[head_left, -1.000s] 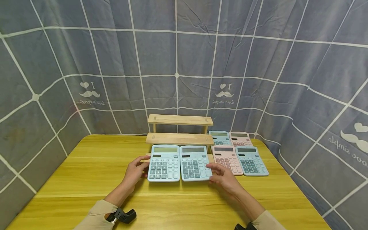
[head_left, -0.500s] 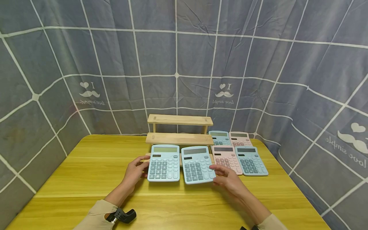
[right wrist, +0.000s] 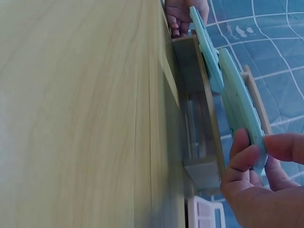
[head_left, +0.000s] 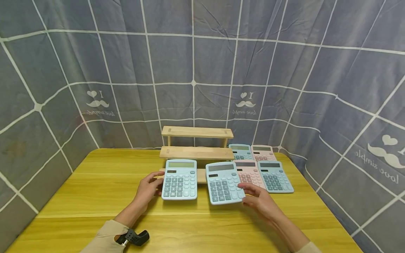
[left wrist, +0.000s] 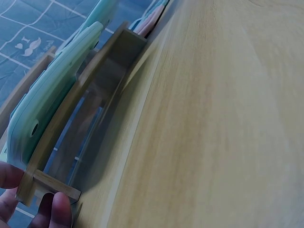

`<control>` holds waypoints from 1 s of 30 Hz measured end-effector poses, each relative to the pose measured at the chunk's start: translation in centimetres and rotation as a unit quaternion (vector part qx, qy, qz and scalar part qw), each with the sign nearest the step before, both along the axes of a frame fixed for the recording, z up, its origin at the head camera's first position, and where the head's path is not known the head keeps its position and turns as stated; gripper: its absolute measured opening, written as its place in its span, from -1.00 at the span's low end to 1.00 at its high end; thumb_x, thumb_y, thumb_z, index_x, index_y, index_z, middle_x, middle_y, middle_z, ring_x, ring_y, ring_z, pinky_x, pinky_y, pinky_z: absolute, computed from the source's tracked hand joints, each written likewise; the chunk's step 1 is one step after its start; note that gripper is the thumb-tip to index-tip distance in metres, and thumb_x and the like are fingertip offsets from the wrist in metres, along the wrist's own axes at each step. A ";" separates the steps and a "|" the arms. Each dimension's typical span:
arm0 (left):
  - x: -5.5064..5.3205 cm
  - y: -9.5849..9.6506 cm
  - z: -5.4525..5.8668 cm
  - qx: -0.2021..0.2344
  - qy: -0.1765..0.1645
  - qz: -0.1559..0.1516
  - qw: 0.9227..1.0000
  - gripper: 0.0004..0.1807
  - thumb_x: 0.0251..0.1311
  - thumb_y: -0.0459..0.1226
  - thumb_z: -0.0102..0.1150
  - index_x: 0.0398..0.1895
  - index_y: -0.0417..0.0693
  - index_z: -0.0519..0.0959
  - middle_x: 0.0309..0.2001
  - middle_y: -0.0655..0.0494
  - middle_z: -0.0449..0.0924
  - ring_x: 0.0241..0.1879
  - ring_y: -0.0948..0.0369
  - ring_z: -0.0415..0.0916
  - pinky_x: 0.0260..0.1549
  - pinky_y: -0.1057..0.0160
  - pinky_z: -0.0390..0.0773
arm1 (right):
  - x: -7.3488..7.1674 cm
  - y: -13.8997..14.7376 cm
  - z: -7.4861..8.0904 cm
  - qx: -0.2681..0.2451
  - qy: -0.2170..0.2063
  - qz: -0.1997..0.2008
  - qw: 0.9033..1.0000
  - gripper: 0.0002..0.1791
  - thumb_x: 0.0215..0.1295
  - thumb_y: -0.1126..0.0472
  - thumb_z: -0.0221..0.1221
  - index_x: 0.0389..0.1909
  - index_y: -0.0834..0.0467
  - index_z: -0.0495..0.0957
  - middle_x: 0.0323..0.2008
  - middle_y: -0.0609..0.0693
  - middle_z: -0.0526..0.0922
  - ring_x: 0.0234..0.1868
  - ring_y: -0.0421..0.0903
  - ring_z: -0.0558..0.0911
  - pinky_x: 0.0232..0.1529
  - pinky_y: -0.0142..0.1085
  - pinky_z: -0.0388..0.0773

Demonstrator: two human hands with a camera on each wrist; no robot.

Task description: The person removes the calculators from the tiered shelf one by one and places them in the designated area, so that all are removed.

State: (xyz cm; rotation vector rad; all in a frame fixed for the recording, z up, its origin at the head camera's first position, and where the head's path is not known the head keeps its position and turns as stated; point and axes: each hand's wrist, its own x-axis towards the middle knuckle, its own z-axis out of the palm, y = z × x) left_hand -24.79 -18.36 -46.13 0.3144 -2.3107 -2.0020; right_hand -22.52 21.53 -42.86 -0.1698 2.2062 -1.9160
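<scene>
A light blue calculator (head_left: 179, 180) leans on the lowest step of a wooden tiered stand (head_left: 196, 153), keys facing up. My left hand (head_left: 148, 188) is at the stand's left end; in the left wrist view its fingers (left wrist: 61, 209) grip the step's end close to that calculator's corner. A second light blue calculator (head_left: 224, 184) is held by my right hand (head_left: 257, 200), thumb and fingers pinching its lower right edge. It is tilted and apart from the first one. The right wrist view shows the held calculator (right wrist: 240, 104) above the step.
Beside the stand on the right, pink calculators (head_left: 263, 151) and light blue calculators (head_left: 275, 177) lie in two rows on the wooden table (head_left: 95, 182). The held calculator overlaps a pink one in the head view. A grey checked curtain (head_left: 174, 59) hangs behind.
My right hand has drawn the second blue calculator away from the first, to the right and slightly nearer, turning it a little. The left hand has stayed in place.
</scene>
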 end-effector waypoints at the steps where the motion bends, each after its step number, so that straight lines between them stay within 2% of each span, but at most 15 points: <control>1: 0.0 0.0 0.0 0.000 -0.001 0.001 1.000 -0.62 0.43 -0.26 0.07 0.26 -0.08 0.54 -0.10 -0.08 0.61 -0.25 0.15 0.55 -0.40 0.29 0.62 | 0.1 0.2 0.0 0.000 0.001 0.000 1.000 -0.40 0.19 0.43 0.23 0.31 0.34 0.42 0.19 0.18 0.50 -0.11 -0.10 0.56 -0.13 -0.30 0.62; 6: 0.0 0.0 0.0 0.001 -0.003 0.001 1.000 -0.62 0.43 -0.25 0.07 0.26 -0.07 0.53 -0.09 -0.08 0.61 -0.25 0.16 0.55 -0.40 0.29 0.62 | 0.5 1.0 0.1 -0.008 -0.009 -0.012 1.000 -0.39 0.20 0.42 0.24 0.32 0.34 0.41 0.11 0.12 0.54 -0.13 -0.10 0.59 -0.15 -0.31 0.62; 13: 0.0 0.0 0.0 -0.005 -0.005 0.002 1.000 -0.62 0.43 -0.25 0.06 0.26 -0.06 0.53 -0.07 -0.10 0.61 -0.24 0.15 0.55 -0.39 0.30 0.62 | 1.0 2.2 0.4 -0.018 -0.019 -0.010 1.000 -0.37 0.26 0.38 0.23 0.36 0.35 0.35 0.10 0.05 0.57 -0.09 -0.12 0.60 -0.06 -0.27 0.62; 22: 0.0 0.0 -0.1 -0.008 -0.006 0.002 1.000 -0.61 0.42 -0.24 0.05 0.27 -0.05 0.53 -0.06 -0.10 0.61 -0.24 0.16 0.55 -0.39 0.30 0.62 | 1.6 3.7 0.6 -0.018 -0.023 -0.025 0.999 -0.36 0.27 0.41 0.21 0.38 0.37 0.31 0.11 0.06 0.53 -0.09 -0.13 0.59 -0.07 -0.25 0.62; 30: 0.2 0.1 0.2 -0.004 -0.006 0.001 1.000 -0.61 0.43 -0.24 0.08 0.28 -0.06 0.53 -0.06 -0.09 0.61 -0.24 0.16 0.55 -0.38 0.29 0.63 | 2.0 5.8 0.4 -0.019 -0.026 -0.024 0.999 -0.38 0.32 0.38 0.18 0.39 0.34 0.30 0.09 -0.06 0.54 -0.11 -0.16 0.57 -0.03 -0.25 0.61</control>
